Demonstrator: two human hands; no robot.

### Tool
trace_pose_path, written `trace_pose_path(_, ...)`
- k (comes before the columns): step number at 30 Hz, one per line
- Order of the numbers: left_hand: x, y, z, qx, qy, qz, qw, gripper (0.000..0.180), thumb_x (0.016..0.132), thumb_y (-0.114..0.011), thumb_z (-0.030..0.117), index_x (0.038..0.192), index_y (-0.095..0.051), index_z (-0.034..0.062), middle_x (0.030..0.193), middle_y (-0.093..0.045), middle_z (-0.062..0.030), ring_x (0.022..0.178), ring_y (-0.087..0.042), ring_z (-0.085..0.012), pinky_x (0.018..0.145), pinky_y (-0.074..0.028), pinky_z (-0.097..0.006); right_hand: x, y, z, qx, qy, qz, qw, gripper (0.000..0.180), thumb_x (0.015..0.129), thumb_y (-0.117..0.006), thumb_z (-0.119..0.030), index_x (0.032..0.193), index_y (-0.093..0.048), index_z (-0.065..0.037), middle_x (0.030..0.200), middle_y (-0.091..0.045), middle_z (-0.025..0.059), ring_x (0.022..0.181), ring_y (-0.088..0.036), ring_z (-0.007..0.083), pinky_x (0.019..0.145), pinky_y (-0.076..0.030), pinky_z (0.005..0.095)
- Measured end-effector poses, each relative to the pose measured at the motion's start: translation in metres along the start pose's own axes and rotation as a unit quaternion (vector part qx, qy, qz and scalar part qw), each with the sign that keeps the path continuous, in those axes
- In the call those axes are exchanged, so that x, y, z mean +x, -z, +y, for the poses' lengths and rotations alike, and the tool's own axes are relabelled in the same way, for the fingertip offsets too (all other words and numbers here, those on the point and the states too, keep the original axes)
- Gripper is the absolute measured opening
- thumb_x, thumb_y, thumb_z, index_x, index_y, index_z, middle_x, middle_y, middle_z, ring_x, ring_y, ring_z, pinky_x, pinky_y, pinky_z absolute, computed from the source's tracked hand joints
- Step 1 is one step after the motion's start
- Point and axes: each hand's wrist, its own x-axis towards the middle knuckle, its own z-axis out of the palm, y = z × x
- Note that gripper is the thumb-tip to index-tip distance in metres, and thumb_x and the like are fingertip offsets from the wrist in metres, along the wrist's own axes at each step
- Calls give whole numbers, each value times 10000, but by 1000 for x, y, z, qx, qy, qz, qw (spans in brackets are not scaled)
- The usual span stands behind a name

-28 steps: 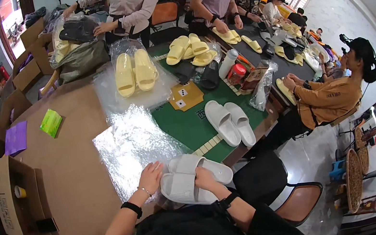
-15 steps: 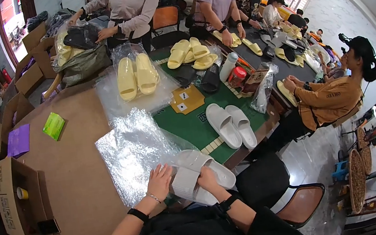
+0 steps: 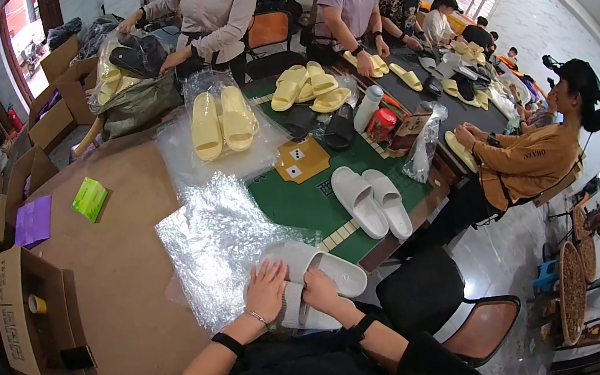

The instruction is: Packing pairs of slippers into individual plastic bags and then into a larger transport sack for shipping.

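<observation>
A pair of pale grey slide slippers [image 3: 346, 274] lies tilted at the near edge of the table, in front of my body. My right hand [image 3: 321, 290] is closed on one slipper near its strap; its fingertips are partly hidden. Across the strap side, my left hand [image 3: 266, 292] rests with fingers stretched out, lying over slipper and clear plastic. Beneath and beyond the slippers spreads a stack of shiny clear plastic bags [image 3: 218, 238]. Another pale grey pair [image 3: 370, 200] sits to the right on the green mat [image 3: 270, 192].
Yellow slippers [image 3: 221, 123] lie on plastic farther back. A green packet [image 3: 89, 199] and an open cardboard box [image 3: 32, 313] are on the left. A bottle [image 3: 368, 107] and red-lidded jar [image 3: 382, 125] stand beyond the mat. Co-workers [image 3: 529, 161] handle slippers; a chair [image 3: 484, 327] is at right.
The slippers in front of me have shifted slightly left onto the plastic. My right hand has moved left with them, while my left hand has slid a little right over the strap.
</observation>
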Motion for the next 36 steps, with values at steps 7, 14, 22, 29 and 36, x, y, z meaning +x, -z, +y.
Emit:
trace_pose_path(7, 0, 10, 24, -61, -54, -18, 996, 392, 897, -395, 175, 1282, -409, 100, 1342, -372, -92, 1270, -270, -308, 1042, -146, -486, 6, -10, -4, 7, -78, 50, 996, 176, 671, -543, -56, 828, -524, 21, 835, -531, 214, 835, -509, 396, 687, -420, 449)
trace_pose_path(14, 11, 25, 60, -135, -141, -4, 981, 408, 896, -394, 205, 1282, -403, 73, 1317, -396, -113, 1266, -277, -309, 1044, -115, -497, 33, -63, 25, -12, 42, 84, 996, 169, 752, -545, -179, 797, -531, -16, 826, -524, 170, 776, -519, 350, 692, -432, 418)
trace_pose_path(22, -8, 46, 90, -402, -117, -118, 900, 407, 940, -313, 238, 1304, -373, 67, 1350, -368, -87, 1290, -243, -284, 1075, -48, -420, 71, -42, -21, -31, 12, 101, 994, 232, 758, -536, -205, 843, -527, 11, 867, -532, 191, 822, -525, 364, 742, -424, 426)
trace_pose_path(29, -15, 51, 69, -472, -88, -168, 861, 426, 947, -322, 260, 1322, -348, 60, 1381, -323, -76, 1317, -185, -231, 1070, -114, -354, 86, -31, -32, -10, -118, 38, 992, 266, 733, -571, -213, 821, -549, 37, 861, -559, 210, 816, -545, 383, 722, -434, 447)
trace_pose_path(36, -36, 31, 16, -421, 171, 145, 879, 390, 829, -579, 124, 1194, -480, 31, 1212, -478, -79, 1058, -458, -165, 826, -414, -300, 99, -31, -33, 65, -179, 60, 980, 229, 748, -561, -159, 866, -553, 37, 929, -551, 235, 868, -536, 401, 750, -428, 449)
